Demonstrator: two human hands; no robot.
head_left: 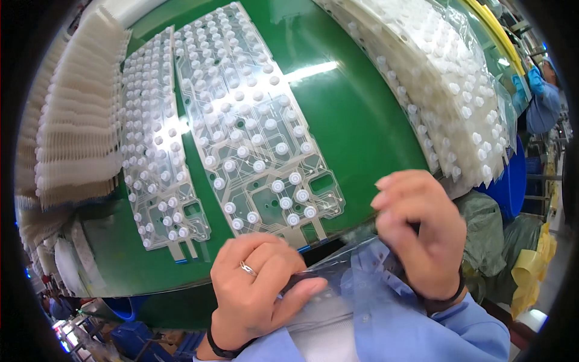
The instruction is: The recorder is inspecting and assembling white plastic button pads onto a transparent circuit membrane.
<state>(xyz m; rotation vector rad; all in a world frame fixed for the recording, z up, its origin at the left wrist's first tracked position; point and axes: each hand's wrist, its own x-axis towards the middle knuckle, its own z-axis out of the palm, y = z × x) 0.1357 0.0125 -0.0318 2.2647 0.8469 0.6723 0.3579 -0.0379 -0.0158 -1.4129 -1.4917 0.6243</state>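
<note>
Two keyboard membrane sheets lie on the green work surface [356, 127]: a wider clear one [241, 120] in the middle and a narrower one [154, 139] to its left. Both carry printed traces and rows of white domes. Below the wider sheet's near end, my left hand [250, 289], with a ring on one finger, is curled closed on a clear plastic film [347, 259]. That film hangs in front of my blue clothing. To its upper right, my right hand [422, 232] is raised, its fingers bent in toward the thumb and slightly blurred. What it pinches, if anything, is unclear.
A tall stack of membrane sheets [78, 120] fans out at the left. More domed sheets [434, 78] pile up at the right, partly under clear plastic. Beyond that stand a blue bin [512, 187], plastic bags [485, 232] and another person in blue gloves [535, 81].
</note>
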